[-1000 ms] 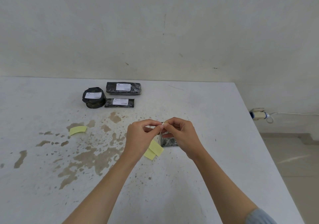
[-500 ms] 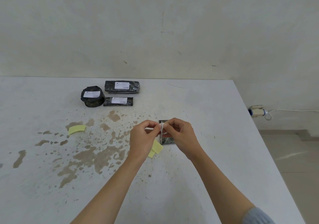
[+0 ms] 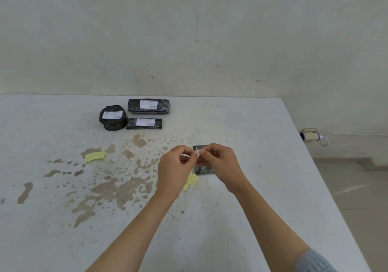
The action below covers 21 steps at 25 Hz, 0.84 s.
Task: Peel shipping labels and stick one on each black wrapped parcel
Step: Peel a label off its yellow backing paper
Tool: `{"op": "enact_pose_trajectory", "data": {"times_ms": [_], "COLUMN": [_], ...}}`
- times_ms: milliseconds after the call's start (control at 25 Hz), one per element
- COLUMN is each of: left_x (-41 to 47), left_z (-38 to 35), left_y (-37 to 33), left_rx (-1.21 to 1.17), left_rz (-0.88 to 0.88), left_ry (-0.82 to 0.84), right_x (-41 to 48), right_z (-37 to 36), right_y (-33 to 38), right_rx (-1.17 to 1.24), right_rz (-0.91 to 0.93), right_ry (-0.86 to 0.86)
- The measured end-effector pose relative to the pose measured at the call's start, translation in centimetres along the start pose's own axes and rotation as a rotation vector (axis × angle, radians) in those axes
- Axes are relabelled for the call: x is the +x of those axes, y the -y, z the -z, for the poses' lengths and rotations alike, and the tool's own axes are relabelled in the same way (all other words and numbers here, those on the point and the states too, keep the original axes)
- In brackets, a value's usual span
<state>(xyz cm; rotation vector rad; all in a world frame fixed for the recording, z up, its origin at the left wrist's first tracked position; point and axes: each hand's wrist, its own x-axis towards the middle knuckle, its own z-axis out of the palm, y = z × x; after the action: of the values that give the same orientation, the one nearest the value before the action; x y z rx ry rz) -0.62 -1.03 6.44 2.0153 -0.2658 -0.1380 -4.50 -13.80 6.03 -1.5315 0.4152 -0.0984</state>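
A white label (image 3: 197,153) is being pinched between the curled fingers (image 3: 187,153) of the left hand (image 3: 174,168) and the fingers (image 3: 207,151) of the right hand (image 3: 223,162), fingertips almost meeting. Whether its backing is being separated is hard to make out, since most of the label is being covered by the fingertips. Just beneath the hands, a black wrapped parcel (image 3: 203,170) is lying on the tabletop (image 3: 262,187), nearer its right edge than its left. Only the far end and a near strip of the parcel are being shown. Two yellow backing pieces (image 3: 192,180) are being partly hidden under the left hand.

Compared with a second ago, the label is being held more upright, and the parcel's far end is being exposed above the fingers where it was covered before.

Towards the far edge, three black parcels are sitting close together, each already labelled: a round parcel (image 3: 113,122), a long parcel (image 3: 149,106) and a flat parcel (image 3: 144,123). A curled yellow strip (image 3: 95,157) is lying well apart, towards the left edge. A grey sleeve (image 3: 315,261) is being cut off at the frame's bottom.
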Motion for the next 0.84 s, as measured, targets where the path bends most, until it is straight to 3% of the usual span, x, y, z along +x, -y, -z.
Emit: {"op": "enact_pose_trajectory", "data": {"times_ms": [840], "left_x": [-0.26], "left_z": [0.44], "left_y": [0.66], "left_rx": [0.015], "left_rz": [-0.266], "left_ry": [0.012], "right_x": [-0.78], "right_z": [0.52], "right_y": [-0.37], "right_rx": [0.208], "right_rz": [-0.033], "right_ry": [0.068]}}
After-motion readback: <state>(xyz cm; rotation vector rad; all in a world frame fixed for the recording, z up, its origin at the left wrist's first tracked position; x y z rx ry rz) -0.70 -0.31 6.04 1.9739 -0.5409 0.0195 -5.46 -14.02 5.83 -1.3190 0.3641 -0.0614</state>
